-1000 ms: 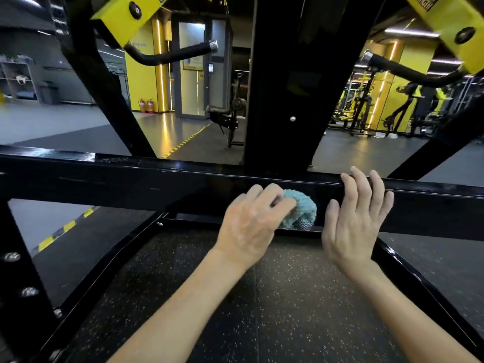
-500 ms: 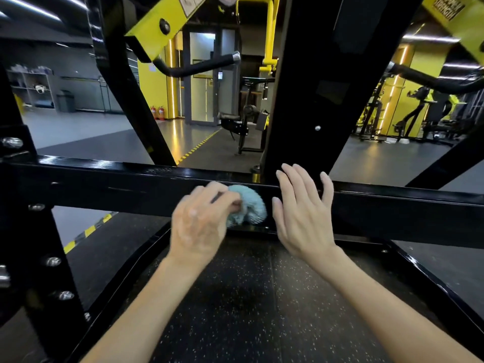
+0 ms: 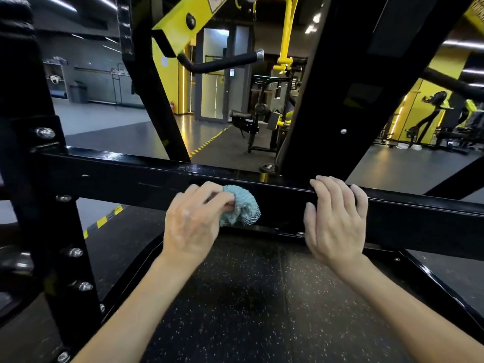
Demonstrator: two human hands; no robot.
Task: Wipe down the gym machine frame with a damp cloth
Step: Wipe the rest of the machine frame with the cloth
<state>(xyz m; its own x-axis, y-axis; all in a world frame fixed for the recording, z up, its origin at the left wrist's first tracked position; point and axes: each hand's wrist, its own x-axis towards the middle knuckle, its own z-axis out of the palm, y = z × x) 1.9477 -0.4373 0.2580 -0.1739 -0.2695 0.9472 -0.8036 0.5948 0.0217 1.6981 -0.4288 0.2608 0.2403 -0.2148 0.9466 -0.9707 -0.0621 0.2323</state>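
A black horizontal frame bar point(image 3: 125, 176) of the gym machine runs across the view in front of me. My left hand point(image 3: 192, 221) grips a bunched light-blue cloth point(image 3: 242, 206) and holds it against the front face of that bar, near its middle. My right hand point(image 3: 336, 218) rests on the same bar to the right of the cloth, fingers bent over the top edge and thumb on the front face. A gap of bare bar separates the cloth from my right hand.
A wide black upright point(image 3: 348, 87) rises behind the bar above my right hand. A bolted black post point(image 3: 52, 218) stands at the left. Yellow machine arms with a black handle point(image 3: 222, 62) hang overhead. Speckled rubber floor point(image 3: 256, 297) lies below; other machines point(image 3: 262, 121) stand beyond.
My left hand has slid the cloth leftward along the bar over the last second. My right hand followed left, then ended with its fingers curled over the bar's top edge.
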